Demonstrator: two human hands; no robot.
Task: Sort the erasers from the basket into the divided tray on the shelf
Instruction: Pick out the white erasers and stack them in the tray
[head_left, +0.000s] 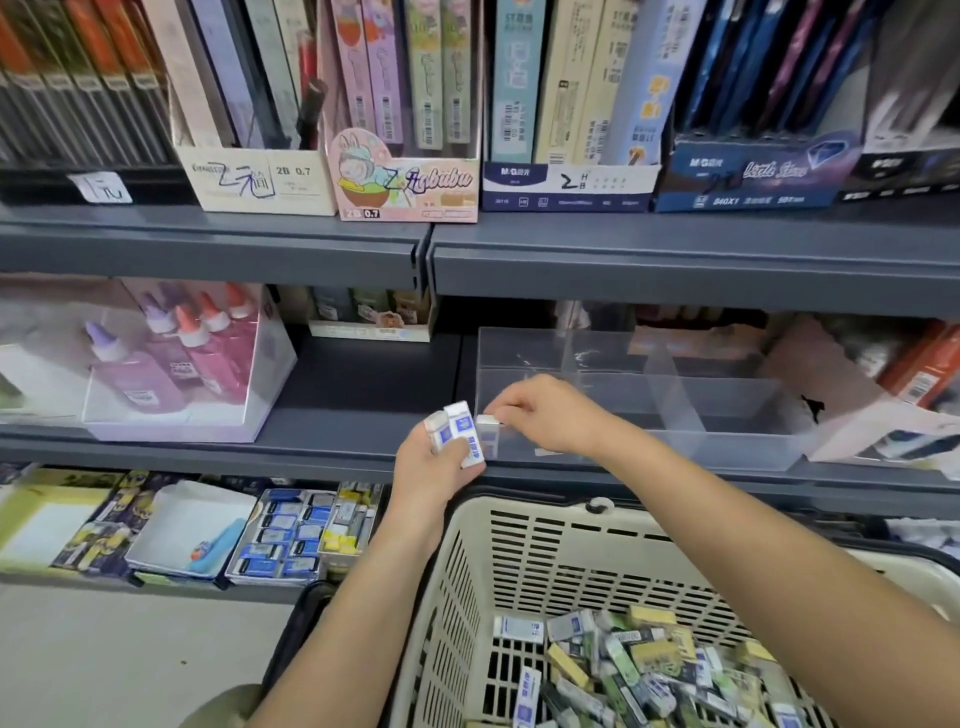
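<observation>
A clear divided tray (727, 410) stands on the middle shelf. My left hand (431, 467) grips a small bunch of white-and-blue erasers (460, 426) just left of the tray's front left corner. My right hand (545, 415) pinches one white eraser (488, 428) at that corner, against the tray's front left compartment. Below, the cream plastic basket (545, 561) holds several more erasers (639, 670) in white, blue, yellow and green wrappers.
A clear box of glue bottles (171, 364) sits left on the same shelf. The upper shelf edge (675, 260) overhangs the tray. Boxes of erasers (291, 535) lie on the lower shelf. Red and white packages (893, 384) crowd the tray's right side.
</observation>
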